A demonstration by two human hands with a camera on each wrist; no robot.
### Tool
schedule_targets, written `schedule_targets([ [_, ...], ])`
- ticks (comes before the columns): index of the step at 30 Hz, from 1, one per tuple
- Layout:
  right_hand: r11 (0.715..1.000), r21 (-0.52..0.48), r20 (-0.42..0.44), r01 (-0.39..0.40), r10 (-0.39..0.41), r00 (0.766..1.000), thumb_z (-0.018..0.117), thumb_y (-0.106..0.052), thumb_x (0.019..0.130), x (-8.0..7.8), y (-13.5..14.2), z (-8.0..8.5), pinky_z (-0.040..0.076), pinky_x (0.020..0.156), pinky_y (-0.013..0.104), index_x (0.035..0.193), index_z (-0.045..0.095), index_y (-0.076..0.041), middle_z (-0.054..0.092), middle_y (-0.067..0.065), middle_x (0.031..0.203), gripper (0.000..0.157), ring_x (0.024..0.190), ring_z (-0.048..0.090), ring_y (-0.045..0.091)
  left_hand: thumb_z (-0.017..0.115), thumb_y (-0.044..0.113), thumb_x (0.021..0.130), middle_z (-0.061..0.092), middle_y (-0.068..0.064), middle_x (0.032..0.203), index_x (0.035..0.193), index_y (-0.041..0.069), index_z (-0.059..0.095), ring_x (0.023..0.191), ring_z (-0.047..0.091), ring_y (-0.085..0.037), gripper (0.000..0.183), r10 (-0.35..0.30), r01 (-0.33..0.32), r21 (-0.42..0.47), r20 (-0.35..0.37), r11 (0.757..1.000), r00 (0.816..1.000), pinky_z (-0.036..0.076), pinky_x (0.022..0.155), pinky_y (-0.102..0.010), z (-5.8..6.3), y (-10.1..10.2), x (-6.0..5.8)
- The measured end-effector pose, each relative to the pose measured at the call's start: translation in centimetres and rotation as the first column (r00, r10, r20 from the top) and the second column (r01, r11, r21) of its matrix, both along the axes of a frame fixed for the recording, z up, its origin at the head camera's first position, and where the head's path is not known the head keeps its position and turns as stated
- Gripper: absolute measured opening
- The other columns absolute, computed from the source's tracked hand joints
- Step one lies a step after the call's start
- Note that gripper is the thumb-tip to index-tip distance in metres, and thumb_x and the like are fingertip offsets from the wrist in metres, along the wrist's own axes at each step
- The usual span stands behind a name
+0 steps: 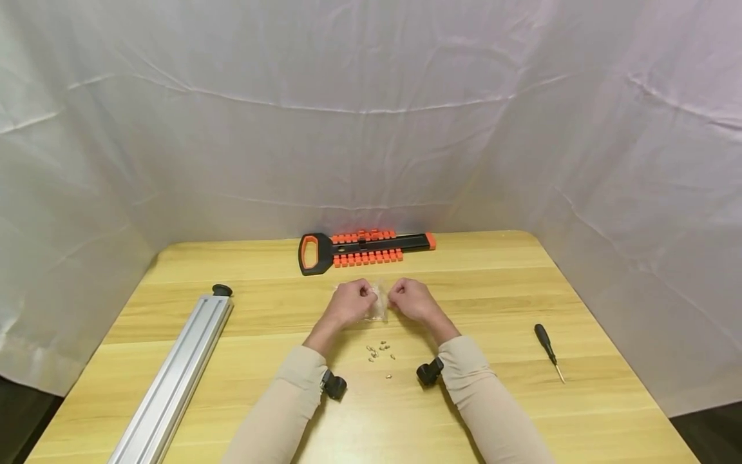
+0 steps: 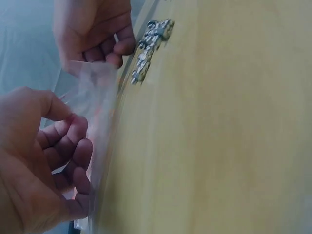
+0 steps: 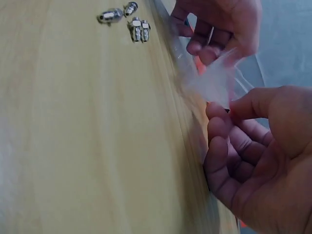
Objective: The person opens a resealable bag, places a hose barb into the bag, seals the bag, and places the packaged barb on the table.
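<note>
So a clear plastic bag [image 1: 378,312] is being held near the middle of the head view, and it's basically being shared: neither hand is sitting closer, since both are gripping it. The left side of the bag is being pinched by the left hand [image 1: 350,301], thumb against curled fingers, and the right edge is being nipped by the right hand [image 1: 414,299] in much the same way, so both grips are looking narrow. The bag is lying to the right of the left hand and to the left of the right one, with more of it being overlapped by the left. As for its long axis, in the left wrist view the film is running from top centre down to lower left, but the head view is too small to settle it. The loose metal fittings [image 3: 111,16] are being left untouched, scattered below the bag in the head view, between the forearms and well apart from the fingers. Just above the hands, an orange-and-black rack [image 1: 371,246] is lying sideways at upper centre.
</note>
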State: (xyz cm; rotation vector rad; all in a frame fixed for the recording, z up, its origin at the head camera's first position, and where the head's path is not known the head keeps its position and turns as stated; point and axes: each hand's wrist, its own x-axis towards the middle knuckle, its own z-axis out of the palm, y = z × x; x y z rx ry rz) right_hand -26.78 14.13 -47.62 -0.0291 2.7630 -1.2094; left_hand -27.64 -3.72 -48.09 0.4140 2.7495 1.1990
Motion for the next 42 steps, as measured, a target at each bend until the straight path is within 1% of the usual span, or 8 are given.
schedule_targets([
  [6,1.000,0.011,-0.044,-0.025,0.026,0.999,0.061,-0.014,0.089,0.1,0.0,-0.1,0.045,0.062,0.025,0.091,0.061,-0.012,0.063,0.002,0.075,0.003,0.068,0.058,0.014,0.063,0.016,0.090,0.056,0.001,0.069,0.086,0.014,0.058,0.060,0.049,-0.011,0.007,-0.045,0.045,-0.004,-0.048,0.999,0.998,0.040,0.057,-0.023,0.1,0.1,0.1],
  [10,0.995,0.094,-0.135,-0.044,0.057,0.989,0.062,-0.013,0.090,0.1,0.3,-0.2,0.046,0.065,0.027,0.094,0.070,-0.015,0.065,0.001,0.079,0.009,0.070,0.056,0.013,0.059,0.014,0.093,0.054,0.001,0.068,0.092,0.015,0.060,0.057,0.046,-0.011,0.001,-0.068,0.068,0.003,-0.070,0.998,0.995,0.038,0.056,-0.024,0.0,-0.3,-0.1],
  [13,0.988,0.145,-0.170,-0.046,0.071,0.983,0.063,-0.013,0.089,0.1,0.6,-0.2,0.048,0.068,0.028,0.095,0.074,-0.018,0.068,-0.001,0.082,0.014,0.073,0.057,0.012,0.060,0.016,0.092,0.056,0.002,0.069,0.098,0.017,0.063,0.057,0.047,-0.011,0.007,-0.064,0.064,-0.003,-0.064,0.998,0.996,0.039,0.056,-0.025,-0.1,-0.5,-0.2],
  [25,0.978,0.194,-0.154,-0.075,0.106,0.982,0.064,-0.012,0.089,-0.1,0.8,-0.4,0.049,0.069,0.028,0.089,0.075,-0.018,0.070,-0.003,0.083,0.013,0.073,0.059,0.010,0.058,0.018,0.092,0.054,0.001,0.067,0.093,0.016,0.062,0.055,0.046,-0.012,0.005,-0.041,0.040,-0.030,-0.046,0.999,0.998,0.038,0.054,-0.025,0.1,-1.4,-0.5],
  [30,0.971,0.215,-0.147,-0.102,0.136,0.980,0.061,-0.014,0.091,0.0,0.6,-0.2,0.052,0.077,0.033,0.089,0.074,-0.019,0.072,-0.003,0.089,0.014,0.081,0.063,0.014,0.057,0.023,0.094,0.059,-0.002,0.079,0.100,0.016,0.062,0.066,0.053,-0.015,0.011,-0.029,0.029,-0.024,-0.014,0.999,0.999,0.044,0.061,-0.028,0.2,-1.8,-0.5],
  [33,0.969,0.219,-0.156,-0.115,0.151,0.976,0.060,-0.014,0.092,0.0,0.7,-0.2,0.053,0.083,0.036,0.089,0.074,-0.019,0.073,-0.002,0.093,0.015,0.088,0.065,0.016,0.064,0.033,0.092,0.061,-0.006,0.099,0.117,0.015,0.062,0.087,0.056,-0.019,0.031,-0.067,0.067,-0.020,-0.017,0.998,0.998,0.048,0.076,-0.034,0.3,-1.9,-0.4],
  [37,0.967,0.221,-0.175,-0.129,0.169,0.970,0.063,-0.015,0.092,-0.1,0.9,-0.4,0.053,0.084,0.036,0.089,0.073,-0.018,0.073,-0.002,0.092,0.012,0.088,0.066,0.016,0.075,0.047,0.080,0.051,-0.009,0.133,0.143,0.017,0.046,0.120,0.046,-0.027,0.076,-0.181,0.178,-0.054,-0.062,0.983,0.981,0.040,0.101,-0.048,0.2,-1.6,-0.3],
  [42,0.967,0.208,-0.191,-0.147,0.188,0.963,0.065,-0.014,0.090,-0.2,0.9,-0.4,0.054,0.081,0.034,0.088,0.073,-0.017,0.073,-0.002,0.088,0.009,0.084,0.066,0.014,0.086,0.047,0.067,0.037,-0.001,0.154,0.153,0.024,0.029,0.135,0.034,-0.026,0.105,-0.272,0.261,-0.117,-0.091,0.958,0.958,0.028,0.111,-0.057,0.3,-0.8,-0.2],
])
